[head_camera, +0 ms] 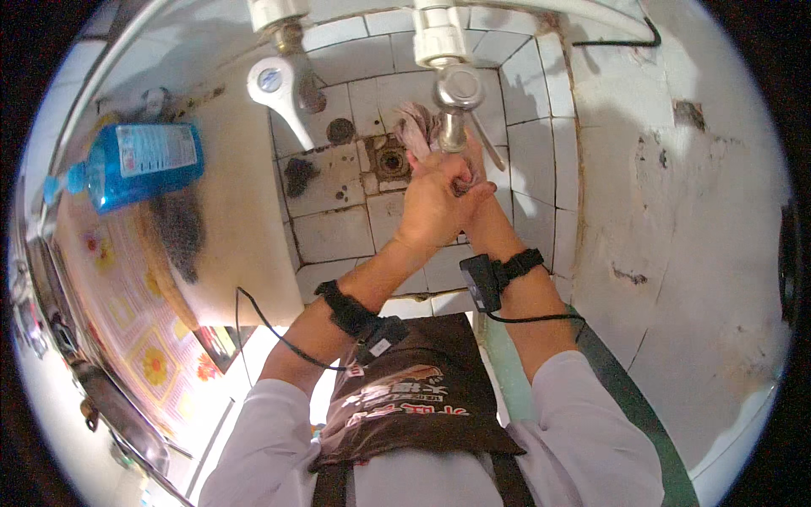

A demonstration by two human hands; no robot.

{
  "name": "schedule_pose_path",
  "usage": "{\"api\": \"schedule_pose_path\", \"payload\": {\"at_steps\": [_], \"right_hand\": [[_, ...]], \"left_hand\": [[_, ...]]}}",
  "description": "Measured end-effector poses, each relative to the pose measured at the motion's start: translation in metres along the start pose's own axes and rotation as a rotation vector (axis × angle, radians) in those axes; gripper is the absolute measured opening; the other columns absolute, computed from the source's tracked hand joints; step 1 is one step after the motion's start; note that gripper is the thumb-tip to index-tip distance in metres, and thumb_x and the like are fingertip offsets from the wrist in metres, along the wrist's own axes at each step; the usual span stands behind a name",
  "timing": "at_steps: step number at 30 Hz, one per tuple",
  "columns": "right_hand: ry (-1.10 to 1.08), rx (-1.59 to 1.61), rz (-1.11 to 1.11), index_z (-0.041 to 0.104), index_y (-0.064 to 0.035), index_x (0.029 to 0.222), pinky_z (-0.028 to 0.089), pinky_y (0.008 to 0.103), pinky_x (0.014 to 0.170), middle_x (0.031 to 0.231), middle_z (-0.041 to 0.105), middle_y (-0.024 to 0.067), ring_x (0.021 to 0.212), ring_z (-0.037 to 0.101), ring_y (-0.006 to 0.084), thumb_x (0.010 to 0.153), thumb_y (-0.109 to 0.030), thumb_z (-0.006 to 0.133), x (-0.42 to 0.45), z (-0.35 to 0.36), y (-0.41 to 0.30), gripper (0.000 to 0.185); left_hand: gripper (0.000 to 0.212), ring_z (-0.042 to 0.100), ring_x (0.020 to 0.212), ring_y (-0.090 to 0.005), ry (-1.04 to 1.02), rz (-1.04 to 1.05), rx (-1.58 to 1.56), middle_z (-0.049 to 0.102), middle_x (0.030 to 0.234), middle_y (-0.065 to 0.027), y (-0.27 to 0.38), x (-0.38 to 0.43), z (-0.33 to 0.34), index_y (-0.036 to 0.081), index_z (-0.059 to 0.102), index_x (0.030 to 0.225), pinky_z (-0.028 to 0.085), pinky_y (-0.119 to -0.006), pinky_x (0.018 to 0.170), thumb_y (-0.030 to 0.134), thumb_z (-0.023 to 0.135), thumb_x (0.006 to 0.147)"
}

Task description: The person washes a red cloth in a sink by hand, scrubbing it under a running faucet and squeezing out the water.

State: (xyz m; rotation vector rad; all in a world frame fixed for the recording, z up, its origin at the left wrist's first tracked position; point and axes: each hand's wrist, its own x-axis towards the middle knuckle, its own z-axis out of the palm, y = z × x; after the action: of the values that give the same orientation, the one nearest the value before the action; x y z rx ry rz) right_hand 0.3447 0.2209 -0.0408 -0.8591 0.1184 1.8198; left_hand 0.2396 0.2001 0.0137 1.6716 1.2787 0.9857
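A bunched, pale pinkish-grey cloth (418,128) is squeezed between my two hands over a tiled basin. My left hand (435,196) wraps the near part of it, knuckles up. Pressed against it on the right, my right hand (476,177) grips the cloth too, its fingers partly hidden by the metal tap (453,92) above. The cloth's loose end fans out beyond my hands. A black strap with a small device and cable sits on each forearm.
Left of the metal tap is a white-handled tap (275,89). The drain (389,160) lies in the basin floor. A blue liquid bottle (149,163) lies on the left ledge, near a flower-patterned cover (152,361). A stained wall (633,222) rises at right.
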Motion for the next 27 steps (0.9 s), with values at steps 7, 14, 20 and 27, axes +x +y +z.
{"api": "schedule_pose_path", "payload": {"at_steps": [7, 14, 20, 27], "right_hand": [[-0.137, 0.170, 0.053, 0.072, -0.0094, 0.126, 0.064, 0.0494, 0.088, 0.109, 0.077, 0.0094, 0.106, 0.075, 0.0304, 0.106, -0.033, 0.071, 0.017, -0.048, -0.013, 0.031], [0.039, -0.026, -0.053, 0.069, -0.0087, 0.124, 0.061, 0.0467, 0.094, 0.112, 0.073, 0.0105, 0.104, 0.071, 0.0308, 0.112, -0.033, 0.060, 0.013, -0.011, -0.006, 0.028], [0.157, -0.269, -0.195, 0.064, -0.0103, 0.137, 0.058, 0.0486, 0.107, 0.127, 0.072, 0.0105, 0.117, 0.072, 0.0326, 0.110, -0.036, 0.063, 0.020, -0.017, 0.018, 0.038], [0.215, -0.216, -0.192, 0.080, -0.0075, 0.117, 0.060, 0.0453, 0.104, 0.118, 0.080, 0.0091, 0.114, 0.075, 0.0279, 0.109, -0.032, 0.065, -0.023, 0.031, -0.007, 0.029]], "left_hand": [[0.044, 0.075, 0.079, -0.0497, 0.087, -0.484, 0.037, 0.075, 0.085, -0.0305, -0.021, 0.051, -0.007, -0.003, 0.076, 0.094, 0.059, -0.053, 0.071, 0.038, 0.070, 0.111], [0.042, 0.077, 0.086, -0.0529, 0.117, -0.399, 0.005, 0.076, 0.091, -0.0337, -0.054, 0.044, 0.015, -0.001, 0.080, 0.103, 0.060, -0.056, 0.078, 0.039, 0.070, 0.111], [0.038, 0.077, 0.087, -0.0266, 0.037, -0.537, -0.097, 0.079, 0.092, -0.0156, -0.039, 0.051, -0.004, -0.004, 0.071, 0.101, 0.061, -0.042, 0.081, 0.032, 0.071, 0.113], [0.039, 0.079, 0.103, -0.0308, -0.004, -0.457, 0.007, 0.081, 0.109, -0.0166, -0.020, 0.045, 0.002, -0.001, 0.074, 0.110, 0.062, -0.047, 0.090, 0.037, 0.072, 0.110]]}}
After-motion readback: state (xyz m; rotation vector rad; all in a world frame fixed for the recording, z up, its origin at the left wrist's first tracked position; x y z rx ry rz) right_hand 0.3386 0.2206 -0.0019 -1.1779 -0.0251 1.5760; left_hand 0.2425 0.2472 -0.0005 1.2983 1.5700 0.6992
